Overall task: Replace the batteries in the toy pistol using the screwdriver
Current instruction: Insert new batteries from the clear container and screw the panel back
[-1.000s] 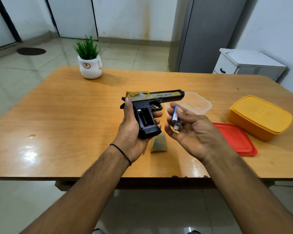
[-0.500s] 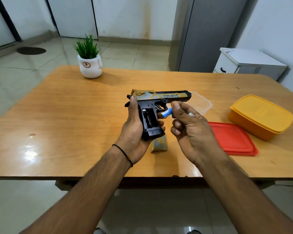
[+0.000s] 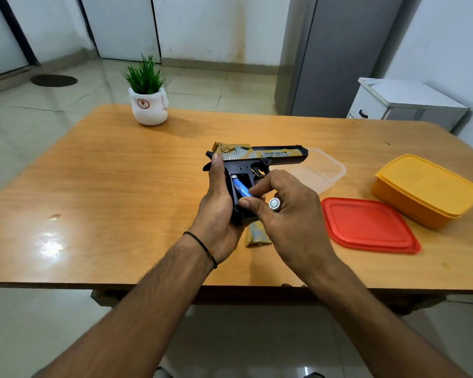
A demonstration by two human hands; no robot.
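Since half a second ago your right hand (image 3: 287,214) has come across from beside the trigger to the grip, and the blue battery (image 3: 239,186) it carried now lies slanted in the open battery compartment (image 3: 247,178), its far end up by the top of the bay. Your thumb and forefinger pinch the near end of that battery, while a second battery (image 3: 275,204) is tucked between the curled fingers behind, its silver end cap facing you. Your left hand (image 3: 216,203) is wrapped round the grip of the toy pistol (image 3: 271,155), thumb laid up along the back, holding it above the wooden table (image 3: 93,200) with the barrel pointing right. The gold slide reads "DESERT EAGLE"; the smaller line beneath is too fine to read. A gold camouflage cover (image 3: 257,237) lies on the table just under your hands. To the right sit a clear plastic tub (image 3: 325,170), a red lid (image 3: 366,225) and a lidded yellow box (image 3: 426,189). At the far left stands a plant in a white pot (image 3: 149,107) with a round emblem whose detail you cannot make out.
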